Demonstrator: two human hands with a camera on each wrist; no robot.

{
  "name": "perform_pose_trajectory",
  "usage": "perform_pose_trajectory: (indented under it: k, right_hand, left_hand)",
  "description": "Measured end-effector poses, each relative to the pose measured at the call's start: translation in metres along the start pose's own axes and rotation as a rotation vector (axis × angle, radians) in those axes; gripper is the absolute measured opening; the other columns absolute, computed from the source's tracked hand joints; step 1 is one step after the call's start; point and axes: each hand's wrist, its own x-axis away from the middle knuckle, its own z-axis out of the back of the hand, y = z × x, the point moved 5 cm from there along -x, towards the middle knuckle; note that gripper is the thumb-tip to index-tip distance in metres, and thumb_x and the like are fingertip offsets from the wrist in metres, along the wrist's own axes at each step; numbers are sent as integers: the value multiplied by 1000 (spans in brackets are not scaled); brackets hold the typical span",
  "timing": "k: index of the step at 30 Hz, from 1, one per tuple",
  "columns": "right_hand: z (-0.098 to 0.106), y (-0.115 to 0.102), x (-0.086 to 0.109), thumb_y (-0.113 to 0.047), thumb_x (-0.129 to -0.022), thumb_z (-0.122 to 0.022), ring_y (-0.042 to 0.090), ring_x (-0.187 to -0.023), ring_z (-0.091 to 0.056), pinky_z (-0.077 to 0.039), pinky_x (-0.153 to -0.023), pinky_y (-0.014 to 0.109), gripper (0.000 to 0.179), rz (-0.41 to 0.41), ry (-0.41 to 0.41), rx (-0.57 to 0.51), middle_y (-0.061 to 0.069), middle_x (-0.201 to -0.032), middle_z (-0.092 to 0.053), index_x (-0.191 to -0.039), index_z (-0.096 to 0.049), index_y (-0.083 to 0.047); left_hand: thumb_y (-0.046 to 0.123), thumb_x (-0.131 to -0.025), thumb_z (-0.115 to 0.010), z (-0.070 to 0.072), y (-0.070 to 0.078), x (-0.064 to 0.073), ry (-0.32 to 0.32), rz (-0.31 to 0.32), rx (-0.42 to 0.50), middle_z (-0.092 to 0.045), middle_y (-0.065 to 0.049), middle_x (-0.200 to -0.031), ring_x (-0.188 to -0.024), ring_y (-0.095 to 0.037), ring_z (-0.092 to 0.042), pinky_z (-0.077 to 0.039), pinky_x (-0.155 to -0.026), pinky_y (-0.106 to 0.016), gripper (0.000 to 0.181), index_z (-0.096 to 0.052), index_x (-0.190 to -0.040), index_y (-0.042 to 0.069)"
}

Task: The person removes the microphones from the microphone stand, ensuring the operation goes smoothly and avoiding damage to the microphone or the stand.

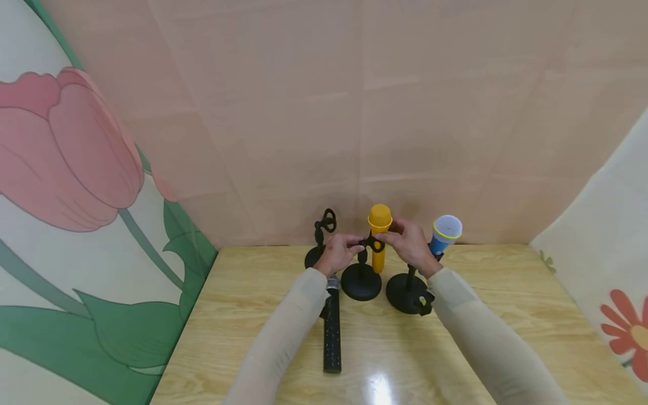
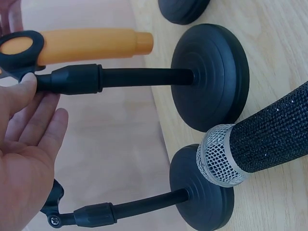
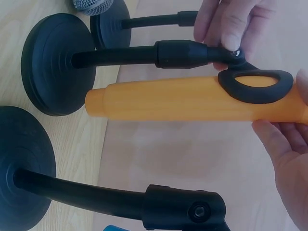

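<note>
A yellow-orange microphone (image 1: 379,216) stands upright behind the middle black stand (image 1: 360,287), its narrow end pointing down. My right hand (image 1: 411,244) holds it near its head, with fingers and thumb around the upper body (image 3: 178,103). My left hand (image 1: 336,253) pinches the joint at the top of that stand, just under its ring-shaped clip (image 2: 36,48). Orange shows through the clip's opening in both wrist views, and the ring overlaps the microphone's body. The narrow end (image 2: 143,43) hangs beside the stand's pole, above the base.
A black glittery microphone (image 1: 332,337) with a silver mesh head lies at front left. Behind my left hand is another black stand (image 1: 329,220) with a ring clip. At right, a third stand (image 1: 405,295) carries a blue-and-white microphone (image 1: 441,239). A pinkish cloth wall (image 1: 283,140) backs the table.
</note>
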Motion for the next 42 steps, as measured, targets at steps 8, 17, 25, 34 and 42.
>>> perform_pose_trajectory:
  k: [8, 17, 25, 34, 42]
  right_hand:
    - [0, -1, 1, -24, -92, -75, 38, -107, -65, -50, -97, 54, 45, 16, 18, 14, 22, -121, -66, -127, -62, 1]
    - [-1, 0, 1, -23, -92, -75, 37, -107, -65, -50, -97, 54, 45, 11, 20, 10, 22, -121, -66, -127, -62, 1]
    - [0, 0, 1, -25, -92, -75, 37, -106, -65, -50, -97, 54, 45, 4, 20, 1, 21, -121, -66, -127, -62, 1]
    - [2, -3, 2, -25, -91, -76, 37, -104, -65, -52, -94, 53, 44, 24, 27, 9, 21, -117, -68, -124, -63, 1]
    - [3, -4, 1, -25, -90, -77, 37, -104, -65, -51, -95, 54, 45, 35, 26, 7, 21, -117, -68, -124, -63, 2]
  left_hand:
    - [12, -94, -70, 0, 1, 0, 14, 1, 14, -72, -2, -117, -102, -15, -68, -56, -88, -28, 28, -73, -121, 8]
    - [13, -94, -70, 1, -1, 1, 13, 28, 23, -72, -1, -115, -100, -13, -68, -56, -87, -27, 28, -74, -121, 10]
    - [13, -94, -69, -1, 0, 0, 2, 20, 15, -71, -2, -119, -102, -13, -68, -55, -88, -27, 29, -72, -123, 8]
    - [13, -94, -70, -2, 0, 1, 9, 2, 6, -72, -3, -118, -102, -14, -68, -56, -87, -27, 30, -71, -123, 6]
    - [12, -95, -69, -3, -1, 1, 10, 12, 2, -72, -3, -117, -102, -14, -68, -56, -87, -29, 29, -71, -124, 8]
